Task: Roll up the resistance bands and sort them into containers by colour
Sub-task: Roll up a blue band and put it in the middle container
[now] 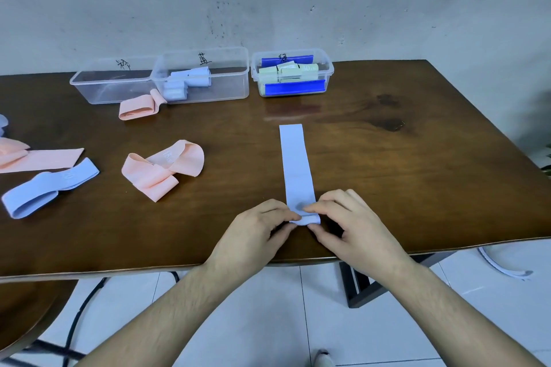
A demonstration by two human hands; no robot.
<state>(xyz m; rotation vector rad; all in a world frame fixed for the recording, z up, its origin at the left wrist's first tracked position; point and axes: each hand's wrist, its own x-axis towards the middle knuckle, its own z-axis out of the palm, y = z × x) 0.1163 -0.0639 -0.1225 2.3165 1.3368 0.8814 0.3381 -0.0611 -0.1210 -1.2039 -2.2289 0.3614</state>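
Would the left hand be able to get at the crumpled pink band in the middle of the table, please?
Probably yes: the pink band lies in the open on that side, but the left hand is pinching the blue band.

The brown wooden table [387,164] holds a flat blue band [295,161] stretching away from the right hand [354,226]. Left of that hand lie pink bands [162,168] and a blue loop [44,188]. Three clear boxes [205,77] sit far beyond.

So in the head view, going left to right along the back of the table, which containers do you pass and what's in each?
Empty clear container → clear container with rolled blue bands → blue-clipped container with rolled green bands.
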